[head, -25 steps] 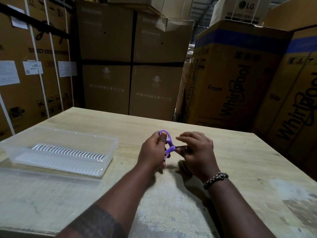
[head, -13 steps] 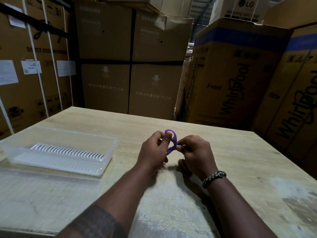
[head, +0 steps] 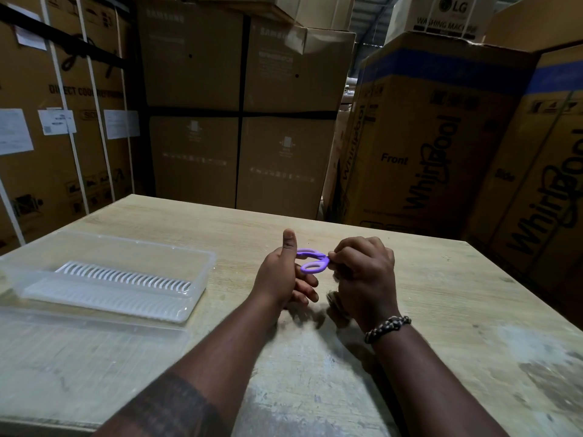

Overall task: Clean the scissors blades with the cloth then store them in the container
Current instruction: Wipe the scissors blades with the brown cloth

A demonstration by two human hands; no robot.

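Backing the scissors (head: 313,262): Whirlpool "Front" box (head: 419,127), LG carton (head: 441,18).

My left hand (head: 284,275) is turned on its edge, with the thumb pointing up and the fingers loose and a bit spread. My right hand (head: 366,272) is curled, and its fingertips (head: 336,258) pinch the scissors (head: 312,265). The two hands sit close together. Both bare forearms reach forward, side by side.

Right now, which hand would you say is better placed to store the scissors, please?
Probably the left hand: open beside the scissors handles, nearer the container; the right hand pinches their other end.
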